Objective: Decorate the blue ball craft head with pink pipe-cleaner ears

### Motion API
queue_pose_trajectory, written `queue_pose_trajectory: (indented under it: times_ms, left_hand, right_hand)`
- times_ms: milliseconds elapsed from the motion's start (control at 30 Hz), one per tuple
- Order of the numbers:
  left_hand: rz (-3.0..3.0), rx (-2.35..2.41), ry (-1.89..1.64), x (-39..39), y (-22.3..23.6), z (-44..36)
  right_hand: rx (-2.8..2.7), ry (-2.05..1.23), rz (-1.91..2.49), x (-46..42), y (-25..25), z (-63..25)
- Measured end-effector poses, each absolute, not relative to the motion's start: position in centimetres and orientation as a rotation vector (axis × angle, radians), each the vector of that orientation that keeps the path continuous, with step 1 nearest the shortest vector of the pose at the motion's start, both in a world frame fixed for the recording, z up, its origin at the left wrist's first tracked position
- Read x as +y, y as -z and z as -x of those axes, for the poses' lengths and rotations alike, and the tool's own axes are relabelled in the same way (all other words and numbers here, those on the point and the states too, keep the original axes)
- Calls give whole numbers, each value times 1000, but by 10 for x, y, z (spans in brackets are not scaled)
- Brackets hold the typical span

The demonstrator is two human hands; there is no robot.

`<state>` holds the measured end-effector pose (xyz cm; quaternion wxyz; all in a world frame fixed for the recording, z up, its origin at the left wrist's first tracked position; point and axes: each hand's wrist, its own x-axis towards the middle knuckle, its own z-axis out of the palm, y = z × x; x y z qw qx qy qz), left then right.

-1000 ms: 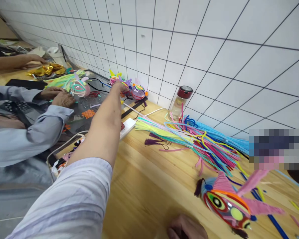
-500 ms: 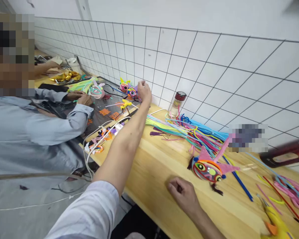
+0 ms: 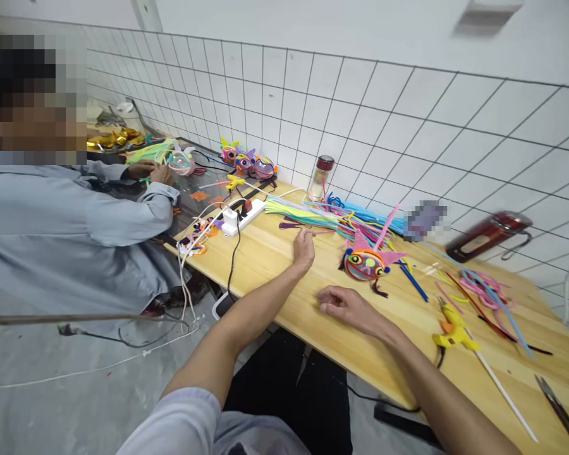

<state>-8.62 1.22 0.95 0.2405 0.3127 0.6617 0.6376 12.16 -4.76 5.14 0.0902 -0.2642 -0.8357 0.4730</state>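
My left hand (image 3: 305, 249) is over the table near the front of a bundle of pipe cleaners (image 3: 308, 215). Its fingers are curled together, and nothing shows in them. My right hand (image 3: 344, 305) rests on the wooden tabletop, fingers loosely stretched and holding nothing. Just beyond it lies a pink animal-face ornament (image 3: 366, 260) of pipe cleaners, with round eyes, pointed ears and dark tassels. Farther back left, by the wall grid, three similar ornaments stand in a row; the nearest (image 3: 264, 167) has a purple and orange rim.
A co-worker in grey (image 3: 118, 208) handles a pale ornament (image 3: 182, 162) on the left. A white power strip (image 3: 244, 218) with cables lies by the table's left end. Yellow glue gun (image 3: 455, 332), snips (image 3: 559, 407), a glass bottle (image 3: 320, 180) and a red flask (image 3: 488, 235) are around.
My left hand has drawn back from the row of ornaments toward me, uncovering the third one. My right hand's fingers have loosened. The view has shifted, bringing the power strip and snips into sight.
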Motion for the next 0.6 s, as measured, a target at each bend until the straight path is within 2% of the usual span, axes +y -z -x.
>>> queue_pose_trajectory:
  times_ms: [200, 400, 600]
  left_hand:
    - [-876, 1782, -1706, 13, -1, 90]
    - [-940, 1777, -1685, 18, 2, 89]
    - [-1012, 1797, -1647, 22, 5, 88]
  right_hand:
    - [-2512, -1086, 815, -50, -57, -167]
    - [-2246, -376, 746, -30, -34, -189]
    - [-1895, -284, 900, -21, -30, -210]
